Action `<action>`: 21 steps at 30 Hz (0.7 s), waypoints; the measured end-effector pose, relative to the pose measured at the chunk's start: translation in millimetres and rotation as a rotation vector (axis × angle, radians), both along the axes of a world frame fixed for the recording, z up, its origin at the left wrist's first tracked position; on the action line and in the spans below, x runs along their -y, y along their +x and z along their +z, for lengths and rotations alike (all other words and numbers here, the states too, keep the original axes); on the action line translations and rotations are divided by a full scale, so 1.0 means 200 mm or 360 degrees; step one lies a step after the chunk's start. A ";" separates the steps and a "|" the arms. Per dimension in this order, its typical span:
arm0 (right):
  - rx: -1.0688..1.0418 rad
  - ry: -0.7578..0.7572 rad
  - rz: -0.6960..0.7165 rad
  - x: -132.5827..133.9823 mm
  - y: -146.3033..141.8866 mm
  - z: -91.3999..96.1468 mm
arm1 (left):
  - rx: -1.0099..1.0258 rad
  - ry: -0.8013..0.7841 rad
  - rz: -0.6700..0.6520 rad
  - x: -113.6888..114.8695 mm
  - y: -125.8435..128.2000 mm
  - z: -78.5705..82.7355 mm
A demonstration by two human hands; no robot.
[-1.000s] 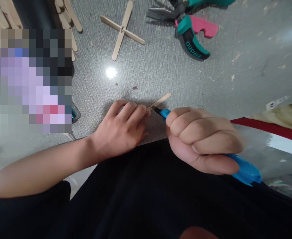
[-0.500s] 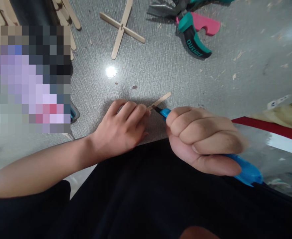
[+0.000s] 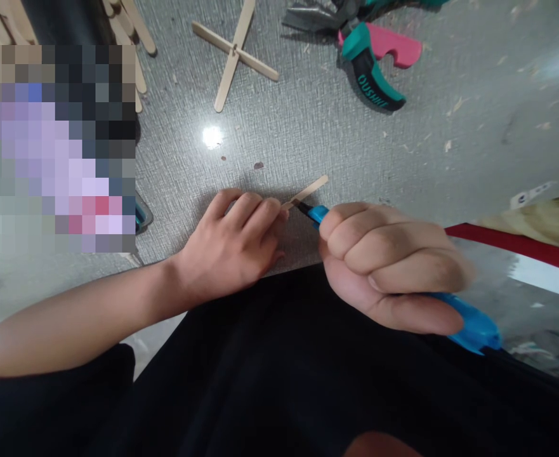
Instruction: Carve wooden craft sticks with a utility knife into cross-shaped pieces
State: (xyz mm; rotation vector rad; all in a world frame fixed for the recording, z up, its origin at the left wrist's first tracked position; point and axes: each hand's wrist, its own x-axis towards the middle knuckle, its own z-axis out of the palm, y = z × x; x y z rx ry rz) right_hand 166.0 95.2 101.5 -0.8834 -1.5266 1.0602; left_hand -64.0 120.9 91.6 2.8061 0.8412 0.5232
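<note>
My left hand [image 3: 234, 244] is closed on a wooden craft stick [image 3: 313, 188], pressing it to the grey table; the stick's left part is hidden under the fingers. In a fist, my right hand [image 3: 388, 260] grips a blue utility knife [image 3: 474, 327], whose back end sticks out below the thumb. The knife's dark blade [image 3: 302, 207] touches the stick just right of my left fingertips. Beyond my hands, two craft sticks joined in a cross [image 3: 234, 51] lie on the table.
Pliers [image 3: 373, 73] with teal and black handles lie at the top, by a pink piece [image 3: 396, 46]. Several craft sticks [image 3: 139, 25] are at the upper left, next to a blurred-out patch. Wood shavings [image 3: 448, 146] are scattered on the right, near a red strip [image 3: 517, 244].
Almost nothing differs. Both hands keep their grips, and the blade stays at the same spot on the stick; the view has shifted very slightly.
</note>
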 end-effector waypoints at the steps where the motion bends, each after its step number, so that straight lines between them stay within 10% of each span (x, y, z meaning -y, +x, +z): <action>1: -0.0008 0.0003 -0.0008 -0.01 -0.01 -0.01 | 0.0003 0.0002 0.0002 0.00 0.00 0.00; 4: -0.0121 0.0109 -0.0046 -0.05 -0.06 -0.06 | 0.0029 0.0030 0.0002 0.00 0.00 0.00; 9: -0.0912 0.0954 0.0212 -0.16 -0.15 -0.15 | 0.0026 0.0018 0.0013 0.00 0.01 0.00; 21: -0.0709 0.0863 0.0019 -0.16 -0.16 -0.14 | 0.0035 0.0027 0.0008 0.00 0.01 0.00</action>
